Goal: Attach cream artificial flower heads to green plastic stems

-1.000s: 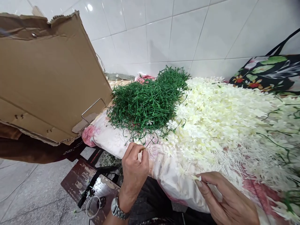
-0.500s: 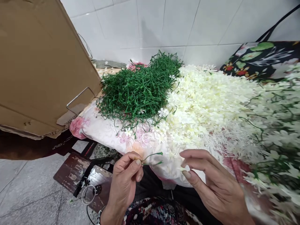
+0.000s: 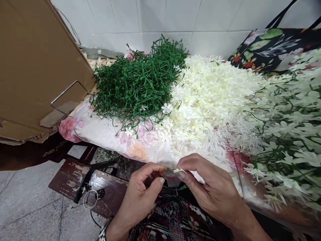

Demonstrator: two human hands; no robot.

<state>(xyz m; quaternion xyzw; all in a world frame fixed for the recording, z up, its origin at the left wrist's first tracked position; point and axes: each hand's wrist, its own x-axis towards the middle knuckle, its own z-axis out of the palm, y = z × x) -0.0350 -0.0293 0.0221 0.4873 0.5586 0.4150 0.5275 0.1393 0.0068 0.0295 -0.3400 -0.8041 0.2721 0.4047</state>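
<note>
Low in front of my lap, my left hand (image 3: 144, 192) pinches a thin green plastic flower stem (image 3: 171, 172) between thumb and fingertips. My right hand (image 3: 212, 189) faces it, thumb and index finger closed on a small white flower piece (image 3: 177, 170). The stem's upper branch meets the white piece; fingers hide the exact contact. Beyond my hands, a tangled heap of green stems (image 3: 135, 83) lies on a floral cloth (image 3: 100, 134). Right of it spreads a pile of cream-white petals (image 3: 205, 97), with thin white pieces (image 3: 225, 132) along its near edge.
At far right lie white flowers on green stems (image 3: 296, 134). A cardboard box (image 3: 37, 67) with a metal handle stands left. Behind are a tiled wall (image 3: 163, 16) and a black floral bag (image 3: 271, 50). A worn brown wooden board (image 3: 72, 180) sits below, left.
My hands have come together, the right moving left with the white piece to the stem's tip. The camera view has shifted slightly, so the heaps appear higher and further left.
</note>
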